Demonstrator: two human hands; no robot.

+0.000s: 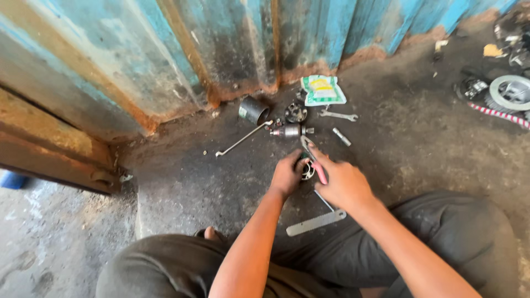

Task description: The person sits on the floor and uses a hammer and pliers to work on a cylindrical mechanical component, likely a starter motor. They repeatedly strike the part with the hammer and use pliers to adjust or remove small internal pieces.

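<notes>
My left hand (pixel 287 175) is clamped round this small, heavy-feeling, probably greasy metal part (pixel 307 170) while right-hand fingers (pixel 323 160) squeeze the pink-handled pliers (pixel 313 160), best gripped by its rim.

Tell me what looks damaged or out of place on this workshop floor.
The blue metal wall is rusted and blackened along its base. Loose parts lie scattered on the grimy floor: a metal can on its side, a spanner, a long rod. The left hand and right hand work pliers on a small part.
</notes>
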